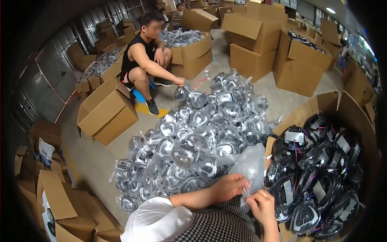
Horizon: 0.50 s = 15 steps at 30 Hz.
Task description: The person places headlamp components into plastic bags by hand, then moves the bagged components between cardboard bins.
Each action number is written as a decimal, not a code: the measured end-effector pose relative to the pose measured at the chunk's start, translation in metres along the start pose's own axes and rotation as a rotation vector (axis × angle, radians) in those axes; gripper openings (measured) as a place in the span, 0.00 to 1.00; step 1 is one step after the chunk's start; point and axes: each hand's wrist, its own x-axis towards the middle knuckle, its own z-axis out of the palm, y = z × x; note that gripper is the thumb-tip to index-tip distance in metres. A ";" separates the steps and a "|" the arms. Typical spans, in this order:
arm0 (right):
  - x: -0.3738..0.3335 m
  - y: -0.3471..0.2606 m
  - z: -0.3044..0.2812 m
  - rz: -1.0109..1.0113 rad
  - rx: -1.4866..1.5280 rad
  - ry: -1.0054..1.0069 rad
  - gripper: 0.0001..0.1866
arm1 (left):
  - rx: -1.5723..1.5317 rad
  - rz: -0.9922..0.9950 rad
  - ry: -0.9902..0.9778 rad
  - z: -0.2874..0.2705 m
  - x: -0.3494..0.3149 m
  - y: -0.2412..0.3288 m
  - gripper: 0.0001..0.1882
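Between my two hands is a translucent plastic bag (248, 163); it looks flat, and I see nothing inside it. My left hand (230, 188) pinches one side of its lower part with thumb and fingers. Lower down and to the right, my right hand (262, 205) closes on the bag's gathered edge. Just beyond lies a big pile of bagged black and silver parts (189, 151), rounded like lamp housings. Right of my hands stands an open carton (350, 107) filled with similar black parts (318, 177) with red and blue wires, mostly unbagged.
Across the pile a person (147, 56) in a black sleeveless top sits on a low blue stool, one hand on a bagged part (182, 93). Cartons surround the floor: one at left (108, 111), open ones at lower left (76, 205), stacked ones (254, 40) behind.
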 end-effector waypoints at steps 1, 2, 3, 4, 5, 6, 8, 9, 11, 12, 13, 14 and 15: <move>0.003 -0.007 -0.005 0.012 0.118 0.035 0.15 | 0.191 0.040 0.001 0.007 -0.003 0.001 0.08; 0.005 -0.012 -0.008 0.006 0.122 0.031 0.15 | 0.193 0.045 0.007 0.011 -0.005 0.004 0.08; 0.008 -0.017 -0.011 0.067 0.095 0.050 0.15 | 0.317 0.066 -0.083 0.015 -0.005 0.009 0.06; 0.010 -0.021 -0.014 0.129 0.069 0.068 0.15 | 0.440 0.084 -0.173 0.019 -0.006 0.013 0.05; 0.015 -0.025 -0.016 0.065 0.008 0.074 0.11 | 0.432 0.032 -0.162 0.023 -0.004 0.018 0.08; 0.015 -0.023 -0.016 0.063 0.010 0.072 0.11 | 0.433 0.033 -0.160 0.023 -0.002 0.017 0.08; 0.013 -0.017 -0.015 0.142 0.067 0.245 0.08 | 0.527 0.307 0.007 0.024 0.006 0.008 0.10; 0.013 -0.016 -0.017 0.233 0.103 0.263 0.07 | 0.526 0.310 0.008 0.024 0.010 0.005 0.10; 0.016 -0.013 -0.013 0.186 0.106 0.229 0.08 | 0.422 0.143 0.184 0.024 0.013 0.002 0.12; 0.018 -0.011 -0.010 0.141 0.109 0.197 0.08 | 0.421 0.145 0.186 0.025 0.013 0.003 0.12; 0.017 -0.008 -0.007 0.096 -0.004 0.122 0.09 | 0.442 0.050 0.129 0.026 0.013 0.006 0.12; 0.017 -0.006 0.001 0.066 -0.044 0.140 0.09 | 0.459 -0.044 0.071 0.027 0.012 0.007 0.12; 0.017 -0.007 0.000 0.093 -0.063 0.113 0.09 | 0.496 0.056 0.065 0.022 0.014 0.003 0.13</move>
